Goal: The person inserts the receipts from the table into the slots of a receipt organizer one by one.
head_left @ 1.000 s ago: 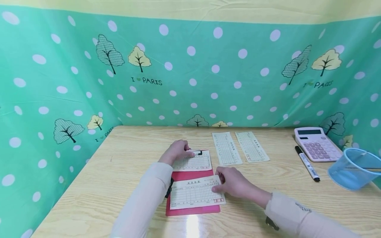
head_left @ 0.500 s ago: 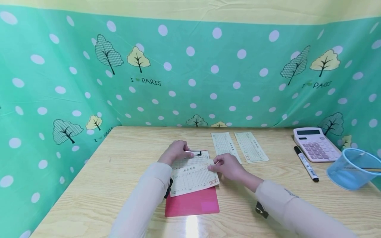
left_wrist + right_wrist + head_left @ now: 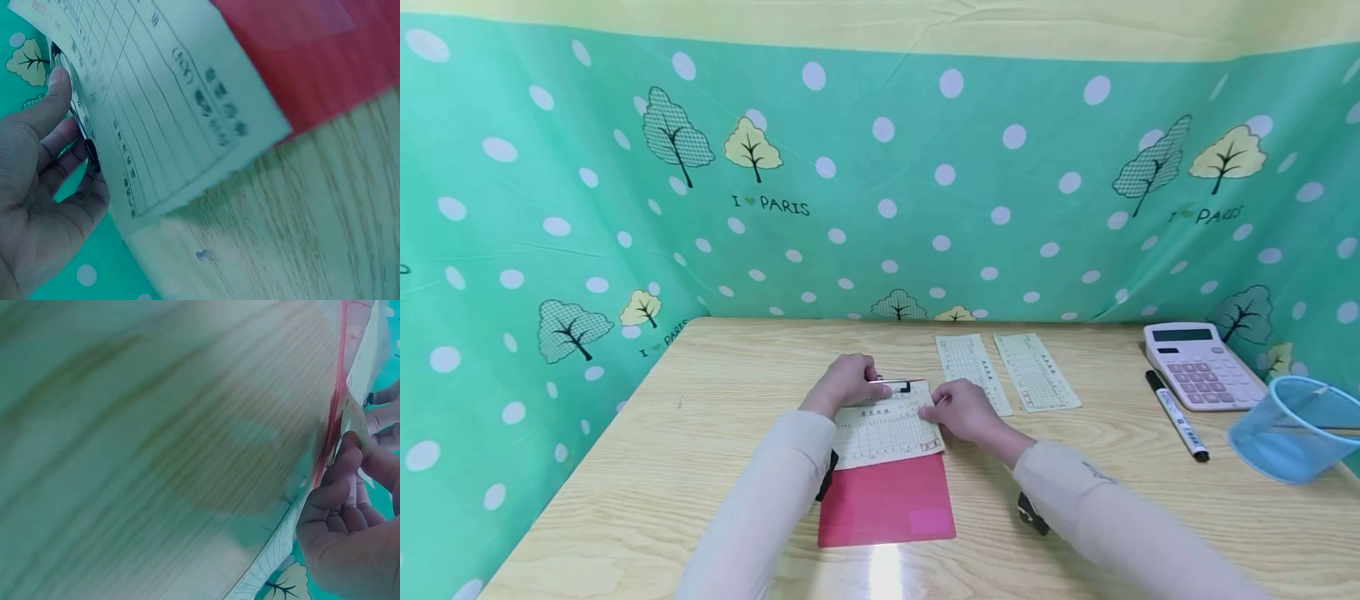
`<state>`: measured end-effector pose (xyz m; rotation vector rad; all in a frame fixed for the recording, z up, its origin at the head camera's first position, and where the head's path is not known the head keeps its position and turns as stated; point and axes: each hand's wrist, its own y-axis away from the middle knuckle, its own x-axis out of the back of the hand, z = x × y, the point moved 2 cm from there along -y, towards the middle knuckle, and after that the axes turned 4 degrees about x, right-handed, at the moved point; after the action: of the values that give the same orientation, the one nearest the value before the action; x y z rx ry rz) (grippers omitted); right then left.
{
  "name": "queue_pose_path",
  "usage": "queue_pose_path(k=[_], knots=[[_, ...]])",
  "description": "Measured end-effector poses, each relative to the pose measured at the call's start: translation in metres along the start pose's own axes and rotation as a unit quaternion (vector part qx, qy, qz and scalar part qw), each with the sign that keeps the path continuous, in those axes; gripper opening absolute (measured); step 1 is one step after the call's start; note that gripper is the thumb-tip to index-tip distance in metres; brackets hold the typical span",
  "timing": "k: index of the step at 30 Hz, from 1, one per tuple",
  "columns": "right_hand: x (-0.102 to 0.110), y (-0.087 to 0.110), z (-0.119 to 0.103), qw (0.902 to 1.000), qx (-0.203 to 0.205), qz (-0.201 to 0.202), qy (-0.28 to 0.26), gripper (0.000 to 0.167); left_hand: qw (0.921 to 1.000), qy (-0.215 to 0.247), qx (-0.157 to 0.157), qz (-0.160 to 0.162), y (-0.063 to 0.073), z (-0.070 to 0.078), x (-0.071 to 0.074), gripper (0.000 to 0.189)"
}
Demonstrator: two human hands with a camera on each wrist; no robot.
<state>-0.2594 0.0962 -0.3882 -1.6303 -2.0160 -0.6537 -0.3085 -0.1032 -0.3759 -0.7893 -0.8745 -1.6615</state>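
Note:
A red clipboard [image 3: 880,504] lies on the table with its metal clip [image 3: 901,387] at the far end. My left hand [image 3: 842,385] grips the clip; in the left wrist view its thumb lies on one side and its curled fingers on the other. My right hand [image 3: 966,408] pinches the right edge of a printed slip [image 3: 883,435] between thumb and fingers. That slip lies over the clipboard's upper half, its top close to the clip. Another slip beneath it is mostly hidden. In the right wrist view, the right hand [image 3: 344,509] holds the slip's edge beside the red board.
Two more printed slips [image 3: 972,371] [image 3: 1037,372] lie behind the right hand. Farther right are a black-capped marker [image 3: 1177,417], a pink calculator [image 3: 1204,367] and a blue mesh pen holder [image 3: 1285,433]. A green patterned curtain [image 3: 850,192] hangs along the table's back and left side.
The right hand has slid the slip up the clipboard towards the clip, covering the slip beneath and baring the board's lower half. The left hand has stayed on the clip.

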Motion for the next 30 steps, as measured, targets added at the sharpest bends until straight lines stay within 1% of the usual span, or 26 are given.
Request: queue_pose_path(k=[9,12,17,21,26,30], knots=[[-0.007,-0.007,-0.007,0.9998,-0.017,-0.006,0.006,0.024,1.0,0.0,0.009,-0.001,-0.001,-0.001,0.0,0.029],[-0.009,-0.009,-0.009,0.9995,-0.028,-0.002,0.013,0.026,1.0,-0.003,0.005,0.0,0.0,-0.001,0.001,0.029],[-0.009,-0.013,-0.012,0.9985,-0.044,0.01,0.029,0.038,1.0,-0.006,-0.005,0.002,0.001,0.0,0.0,0.029],[-0.01,-0.014,-0.014,0.998,-0.054,0.01,0.029,0.049,0.9999,-0.009,-0.008,-0.002,0.0,-0.001,0.0,0.029],[-0.011,-0.013,-0.016,0.9979,-0.056,0.009,0.031,0.057,0.9997,-0.019,-0.006,-0.014,-0.002,-0.002,0.0,0.033],[-0.012,-0.011,-0.019,0.9978,-0.051,0.009,0.042,0.055,0.9994,-0.028,-0.016,-0.011,-0.002,-0.002,0.0,0.03]])
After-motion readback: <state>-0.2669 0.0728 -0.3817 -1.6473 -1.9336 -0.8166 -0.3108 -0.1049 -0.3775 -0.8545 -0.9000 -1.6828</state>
